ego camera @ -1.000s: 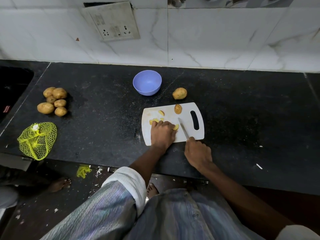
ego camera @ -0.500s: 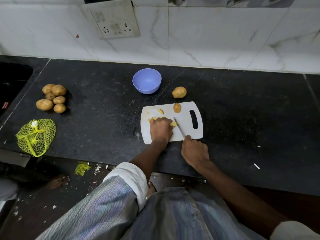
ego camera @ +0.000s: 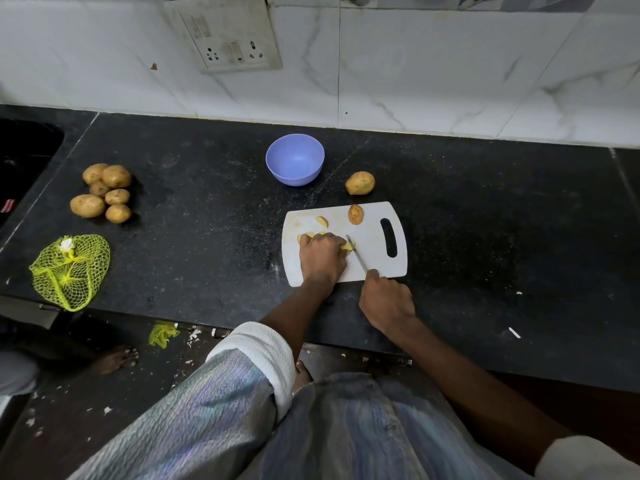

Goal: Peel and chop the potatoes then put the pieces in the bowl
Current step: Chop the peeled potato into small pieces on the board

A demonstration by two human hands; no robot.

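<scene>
Six whole potatoes [ego camera: 104,192] in a pile, one potato [ego camera: 360,183] apart, one bowl [ego camera: 294,159], one cutting board [ego camera: 375,237], one knife [ego camera: 356,253], one net bag [ego camera: 69,270].

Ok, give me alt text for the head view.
On a white cutting board, the left hand holds down a potato piece while the right hand cuts it with a knife. An empty blue bowl and whole potatoes sit on the black counter.

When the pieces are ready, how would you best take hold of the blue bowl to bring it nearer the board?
Probably pinch the blue bowl at its near rim, reaching from the cutting board side. It stands upright, open and seemingly empty, with no handle, so the thin rim is the only grippable edge, and bare counter lies between it and the board.
</scene>
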